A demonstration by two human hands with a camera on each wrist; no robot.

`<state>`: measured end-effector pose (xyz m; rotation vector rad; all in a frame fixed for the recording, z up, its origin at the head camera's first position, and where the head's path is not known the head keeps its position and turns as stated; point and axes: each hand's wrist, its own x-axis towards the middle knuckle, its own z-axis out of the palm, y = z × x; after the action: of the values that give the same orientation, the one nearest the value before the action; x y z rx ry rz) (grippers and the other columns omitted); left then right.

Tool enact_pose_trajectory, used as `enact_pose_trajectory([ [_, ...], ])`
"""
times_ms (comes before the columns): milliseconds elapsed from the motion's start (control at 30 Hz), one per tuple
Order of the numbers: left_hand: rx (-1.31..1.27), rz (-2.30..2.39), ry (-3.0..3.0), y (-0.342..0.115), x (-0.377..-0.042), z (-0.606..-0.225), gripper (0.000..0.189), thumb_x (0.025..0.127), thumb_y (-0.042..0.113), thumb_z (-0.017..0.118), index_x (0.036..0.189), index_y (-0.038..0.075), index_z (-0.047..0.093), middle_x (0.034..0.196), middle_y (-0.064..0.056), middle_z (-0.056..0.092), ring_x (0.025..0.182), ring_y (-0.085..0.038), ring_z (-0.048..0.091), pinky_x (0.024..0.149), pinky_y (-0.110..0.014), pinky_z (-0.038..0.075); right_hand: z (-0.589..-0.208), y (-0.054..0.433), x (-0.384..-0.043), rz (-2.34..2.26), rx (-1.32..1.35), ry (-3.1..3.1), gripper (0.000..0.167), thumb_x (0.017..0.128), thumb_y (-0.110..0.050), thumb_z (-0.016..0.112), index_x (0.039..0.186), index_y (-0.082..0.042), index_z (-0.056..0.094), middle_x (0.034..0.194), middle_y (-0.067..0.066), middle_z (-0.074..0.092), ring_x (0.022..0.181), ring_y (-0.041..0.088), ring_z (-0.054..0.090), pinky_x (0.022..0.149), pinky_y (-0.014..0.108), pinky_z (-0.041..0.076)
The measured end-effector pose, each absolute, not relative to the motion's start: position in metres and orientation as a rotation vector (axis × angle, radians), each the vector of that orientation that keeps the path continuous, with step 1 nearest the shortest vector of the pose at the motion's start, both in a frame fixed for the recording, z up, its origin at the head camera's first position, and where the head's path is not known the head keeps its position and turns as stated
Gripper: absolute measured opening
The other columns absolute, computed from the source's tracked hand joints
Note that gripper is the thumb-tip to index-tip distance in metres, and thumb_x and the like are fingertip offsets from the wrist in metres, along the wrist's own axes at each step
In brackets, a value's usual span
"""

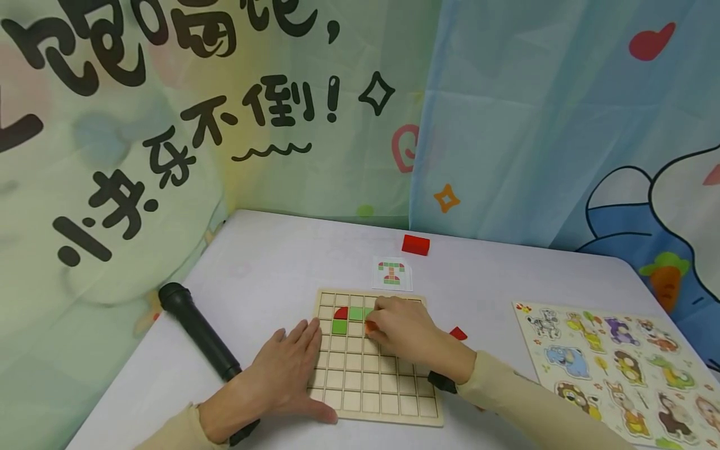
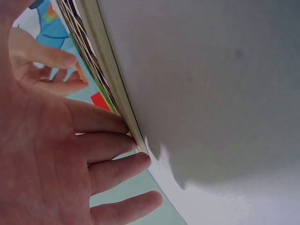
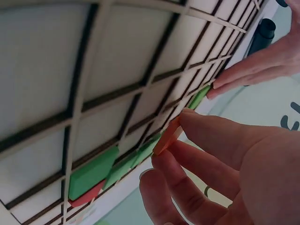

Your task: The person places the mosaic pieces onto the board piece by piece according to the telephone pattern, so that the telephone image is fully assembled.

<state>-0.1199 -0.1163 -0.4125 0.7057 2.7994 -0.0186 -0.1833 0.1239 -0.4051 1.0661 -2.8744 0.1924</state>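
So the right hand (image 1: 402, 328) has an orange tile (image 3: 168, 136) in its grip, pinched between thumb and fingertips. The tile's tilted, at about 12 o'clock of the middle of the wooden grid board (image 1: 353, 401); can't tell if it's touching the board.

Left hand (image 1: 289, 369) isn't holding anything: grip's wide, fingers out straight, fingertips against the board's edge around 9 o'clock.

Toward 11 o'clock on the board there's a curved red piece (image 1: 340, 312), with a green tile (image 1: 340, 326) at its 6 and another green tile (image 1: 356, 313) at its 3. More green runs under the right hand.

Rest of the worktop (image 1: 270, 250), going from the board: pattern card (image 1: 392, 274) at 12, red block (image 1: 415, 245) beyond it toward 1, small red piece (image 1: 458, 333) between 2 and 3, animal puzzle (image 1: 615, 369) at 3, black microphone (image 1: 197, 325) between 9 and 10.
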Motion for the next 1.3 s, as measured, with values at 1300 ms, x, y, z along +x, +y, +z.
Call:
enact_pose_trajectory([
  [1300, 0.729, -0.063, 2.819, -0.116, -0.12, -0.412, 0.139, 0.062, 0.098, 0.058, 0.158, 0.001, 0.034, 0.168, -0.015, 0.031, 0.154, -0.032, 0.037, 0.114, -0.055, 0.042, -0.404, 0.155, -0.173, 0.143, 0.916, -2.869, 0.022, 0.083, -0.025, 0.087, 0.103, -0.021, 0.081, 0.092, -0.004, 0.068, 0.076, 0.013, 0.059, 0.053, 0.022, 0.043],
])
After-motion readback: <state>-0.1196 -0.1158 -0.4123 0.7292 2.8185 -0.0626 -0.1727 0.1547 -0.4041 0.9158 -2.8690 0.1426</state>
